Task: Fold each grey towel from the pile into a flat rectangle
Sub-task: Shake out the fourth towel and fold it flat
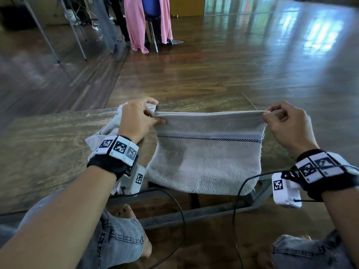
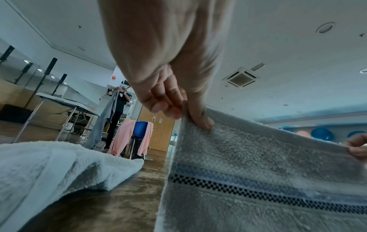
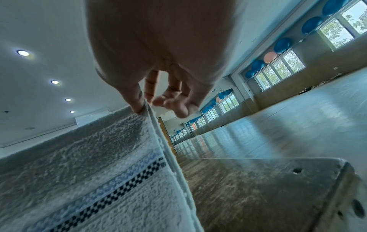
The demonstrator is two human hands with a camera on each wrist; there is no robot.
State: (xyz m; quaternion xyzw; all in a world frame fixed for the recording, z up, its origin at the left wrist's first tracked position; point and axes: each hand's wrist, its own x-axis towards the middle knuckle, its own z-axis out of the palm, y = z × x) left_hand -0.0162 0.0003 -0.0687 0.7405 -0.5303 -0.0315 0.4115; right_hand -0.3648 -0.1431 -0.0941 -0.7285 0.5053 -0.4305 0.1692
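Two hands hold one grey towel (image 1: 206,160) stretched between them over the near edge of the bench (image 1: 48,152), its lower part draping past that edge toward the person's denim-clad knees (image 1: 120,239). The left hand (image 1: 136,119) has its grip clamped on the towel's upper left corner, thumb on the near face and fingers (image 2: 158,106) behind, as the left wrist view shows. The right hand (image 1: 285,121) pinches the upper right corner the same way, its thumb (image 3: 135,102) pressed on the doubled top edge. A blue band and a black checked stripe (image 1: 209,138) run across the towel below that taut edge. Just left of the left hand, a paler rumpled towel (image 1: 104,131) lies on the bench, toward its far edge. Beyond the bench spreads a glossy wooden floor (image 1: 233,65). Farther off stands a blue chair (image 1: 151,8) draped with pink cloth (image 1: 136,26), and beside it another person (image 2: 119,109) holding up a grey cloth.
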